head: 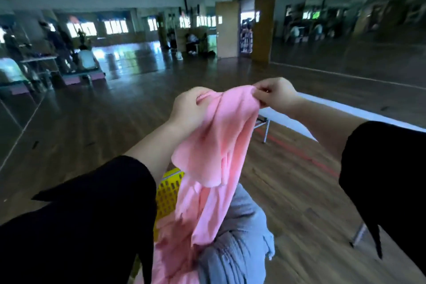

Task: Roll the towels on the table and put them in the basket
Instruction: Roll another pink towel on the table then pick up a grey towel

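- Both my hands are up in the middle of the frame, holding a pink towel [221,140] in the air by its top edge.
- My left hand [187,108], just left of centre, has its fingers curled round one bunched end of that edge, and it's gripping the cloth.
- My right hand [276,94], just right of centre, pinches the other end between thumb and fingertips, with the remaining fingers tucked in.
- The towel sags between the two grips and hangs down in loose folds to the bottom edge of the frame; it isn't rolled.
- Low in the frame, just right of the pink cloth, sits a grey towel [237,237], crumpled and touching the pink one.
- The yellow basket [169,196] peeks out lower centre, between my left forearm and the hanging towel. Only a slotted wall of it shows, and I can't tell whether either towel reaches inside.
- The white table [322,113] runs off to the right behind my right forearm, with a metal leg showing under its near end.
- My black sleeves [92,214] fill the lower left and right corners.
- A wooden floor [115,122] spreads behind everything, and blurred people sit at the upper left.
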`<state>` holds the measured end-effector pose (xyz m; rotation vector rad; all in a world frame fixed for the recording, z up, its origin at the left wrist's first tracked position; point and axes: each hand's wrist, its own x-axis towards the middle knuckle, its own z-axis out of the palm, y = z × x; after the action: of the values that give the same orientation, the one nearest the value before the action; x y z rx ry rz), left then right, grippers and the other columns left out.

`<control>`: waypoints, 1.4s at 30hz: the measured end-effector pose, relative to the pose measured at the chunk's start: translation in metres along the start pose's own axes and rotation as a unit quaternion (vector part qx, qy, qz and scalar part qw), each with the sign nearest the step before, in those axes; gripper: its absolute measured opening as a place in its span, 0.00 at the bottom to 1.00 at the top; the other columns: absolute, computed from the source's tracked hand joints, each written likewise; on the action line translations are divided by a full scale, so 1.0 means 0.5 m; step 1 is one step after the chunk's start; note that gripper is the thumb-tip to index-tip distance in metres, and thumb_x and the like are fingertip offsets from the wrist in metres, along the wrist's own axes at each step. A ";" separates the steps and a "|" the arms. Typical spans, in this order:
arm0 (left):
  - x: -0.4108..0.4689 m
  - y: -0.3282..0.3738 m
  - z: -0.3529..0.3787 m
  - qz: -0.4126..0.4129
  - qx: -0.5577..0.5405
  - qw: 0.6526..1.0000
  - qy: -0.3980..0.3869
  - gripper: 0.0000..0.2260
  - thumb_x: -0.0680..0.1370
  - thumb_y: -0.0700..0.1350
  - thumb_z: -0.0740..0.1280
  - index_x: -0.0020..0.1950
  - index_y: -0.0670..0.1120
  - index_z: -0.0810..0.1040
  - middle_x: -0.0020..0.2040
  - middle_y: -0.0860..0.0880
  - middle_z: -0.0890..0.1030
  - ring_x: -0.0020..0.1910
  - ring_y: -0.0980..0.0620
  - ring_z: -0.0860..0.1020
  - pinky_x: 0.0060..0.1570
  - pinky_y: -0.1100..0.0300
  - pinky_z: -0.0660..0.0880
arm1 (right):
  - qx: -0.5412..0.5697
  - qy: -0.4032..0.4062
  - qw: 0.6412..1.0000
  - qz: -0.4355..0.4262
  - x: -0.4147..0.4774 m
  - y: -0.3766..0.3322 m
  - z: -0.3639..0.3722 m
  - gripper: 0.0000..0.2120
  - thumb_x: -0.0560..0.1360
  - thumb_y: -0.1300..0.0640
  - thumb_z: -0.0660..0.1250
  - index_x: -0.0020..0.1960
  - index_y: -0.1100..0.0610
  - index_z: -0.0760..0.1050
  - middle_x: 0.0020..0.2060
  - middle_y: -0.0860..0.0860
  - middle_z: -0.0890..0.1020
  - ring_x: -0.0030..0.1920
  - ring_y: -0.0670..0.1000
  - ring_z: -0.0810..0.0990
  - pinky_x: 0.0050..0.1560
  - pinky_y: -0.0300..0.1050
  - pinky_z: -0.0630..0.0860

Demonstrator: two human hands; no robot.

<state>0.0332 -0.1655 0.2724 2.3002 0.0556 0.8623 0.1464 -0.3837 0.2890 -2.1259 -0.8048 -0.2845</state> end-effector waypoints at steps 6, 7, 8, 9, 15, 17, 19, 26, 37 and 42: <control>0.098 0.259 0.179 0.082 -0.071 0.994 -0.020 0.10 0.78 0.44 0.64 0.55 0.53 0.82 0.52 0.59 0.82 0.53 0.58 0.77 0.53 0.67 0.70 | 0.026 0.083 0.995 0.049 -0.066 0.101 -0.315 0.08 0.78 0.61 0.67 0.46 0.65 0.82 0.36 0.57 0.80 0.36 0.49 0.78 0.43 0.43 0.82; 0.102 0.301 0.216 0.090 -0.087 0.992 -0.028 0.10 0.78 0.44 0.64 0.54 0.53 0.83 0.51 0.59 0.82 0.53 0.58 0.77 0.53 0.67 0.71 | 0.019 0.094 0.994 0.055 -0.088 0.124 -0.363 0.08 0.78 0.60 0.67 0.46 0.64 0.82 0.36 0.57 0.80 0.36 0.48 0.78 0.42 0.42 0.82; 0.106 0.341 0.255 0.098 -0.102 0.989 -0.036 0.10 0.77 0.44 0.64 0.54 0.53 0.83 0.50 0.60 0.82 0.53 0.59 0.77 0.52 0.70 0.71 | 0.004 0.104 0.993 0.061 -0.109 0.150 -0.411 0.08 0.78 0.60 0.67 0.46 0.64 0.82 0.36 0.56 0.81 0.35 0.46 0.78 0.41 0.39 0.81; 0.109 0.382 0.296 0.107 -0.113 0.987 -0.042 0.10 0.77 0.44 0.64 0.54 0.53 0.83 0.50 0.60 0.81 0.52 0.59 0.77 0.49 0.74 0.69 | -0.017 0.114 0.991 0.068 -0.132 0.176 -0.459 0.09 0.78 0.60 0.67 0.47 0.64 0.83 0.37 0.56 0.81 0.34 0.43 0.77 0.39 0.36 0.79; 0.114 0.625 0.509 0.152 -0.180 0.970 -0.060 0.11 0.78 0.44 0.64 0.57 0.51 0.83 0.52 0.59 0.82 0.50 0.62 0.75 0.42 0.82 0.65 | -0.090 0.176 0.975 0.101 -0.232 0.297 -0.735 0.07 0.78 0.59 0.67 0.49 0.57 0.84 0.36 0.51 0.84 0.30 0.37 0.77 0.36 0.30 0.77; 0.116 0.694 0.569 0.166 -0.192 0.965 -0.061 0.10 0.79 0.45 0.64 0.57 0.51 0.82 0.52 0.59 0.81 0.51 0.61 0.75 0.43 0.80 0.65 | -0.109 0.198 0.969 0.100 -0.256 0.323 -0.809 0.06 0.78 0.60 0.67 0.48 0.55 0.83 0.32 0.45 0.79 0.24 0.34 0.73 0.30 0.24 0.70; 0.120 0.751 0.625 0.173 -0.205 0.961 -0.066 0.10 0.79 0.45 0.64 0.57 0.51 0.82 0.51 0.59 0.81 0.50 0.61 0.75 0.42 0.80 0.64 | -0.121 0.220 0.962 0.105 -0.277 0.354 -0.872 0.06 0.78 0.59 0.67 0.48 0.53 0.83 0.33 0.45 0.80 0.24 0.33 0.73 0.31 0.24 0.70; 0.133 0.844 0.787 0.178 -0.219 0.954 -0.106 0.08 0.79 0.45 0.66 0.56 0.51 0.82 0.48 0.60 0.80 0.49 0.60 0.76 0.40 0.80 0.65 | -0.124 0.230 0.955 0.141 -0.335 0.451 -0.991 0.05 0.77 0.59 0.69 0.47 0.52 0.83 0.33 0.46 0.82 0.26 0.36 0.77 0.32 0.28 0.74; 0.227 0.792 0.920 0.145 -0.198 0.964 -0.103 0.09 0.79 0.46 0.64 0.56 0.50 0.82 0.51 0.56 0.82 0.49 0.58 0.76 0.46 0.68 0.68 | -0.109 0.160 0.965 0.179 -0.252 0.591 -0.985 0.05 0.76 0.59 0.70 0.45 0.52 0.84 0.31 0.47 0.83 0.34 0.47 0.83 0.42 0.41 0.82; 0.332 0.668 0.949 0.108 -0.170 0.976 -0.087 0.10 0.80 0.46 0.63 0.57 0.48 0.82 0.52 0.54 0.82 0.51 0.55 0.77 0.43 0.66 0.69 | -0.082 0.103 0.975 0.177 -0.096 0.663 -0.894 0.04 0.76 0.60 0.70 0.45 0.57 0.84 0.33 0.52 0.82 0.34 0.49 0.82 0.45 0.48 0.83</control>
<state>0.3847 -0.6549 0.3054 2.0683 -0.3969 0.7093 0.3524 -0.8999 0.3435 -2.2997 -0.2824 -0.3850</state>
